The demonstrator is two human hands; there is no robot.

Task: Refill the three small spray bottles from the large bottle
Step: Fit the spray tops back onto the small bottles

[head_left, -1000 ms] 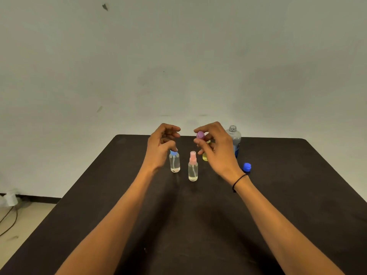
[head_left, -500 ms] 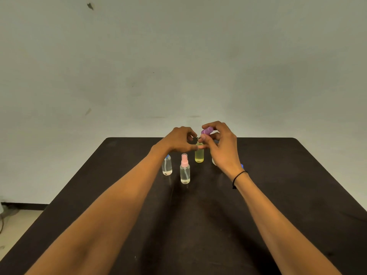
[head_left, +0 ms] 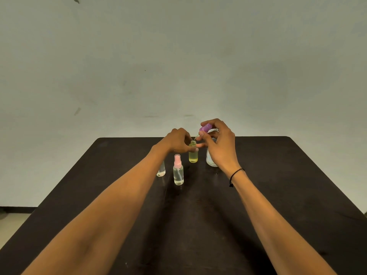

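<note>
Both hands are out over the far middle of the dark table (head_left: 278, 195). The left hand (head_left: 176, 141) is curled around the neck of the little yellow bottle (head_left: 193, 155), fingertips pinching it just under the open mouth. That bottle stands upright on the table with yellowish liquid in it and no top on.

The right hand (head_left: 218, 141) is raised a bit above and to the right of it, thumb and fingers pinched on the purple spray cap (head_left: 205, 128). The cap is tilted, and its thin tube hangs down toward the yellow bottle's mouth. Can't really tell if the tube tip is inside the neck or just above it, the fingers crowd that spot. There's a black band (head_left: 235, 174) on the right wrist.

Closer to the camera, the pink-capped bottle (head_left: 178, 171) stands upright with clear liquid in it, top on. Just left of it is another small clear bottle (head_left: 161, 171), mostly hidden behind the left forearm, so I can't see its top. The large bottle (head_left: 211, 157) is right behind the right hand; only its clear lower part shows, just beside the yellow one.

Behind the table there's only a plain pale wall (head_left: 178, 56).
</note>
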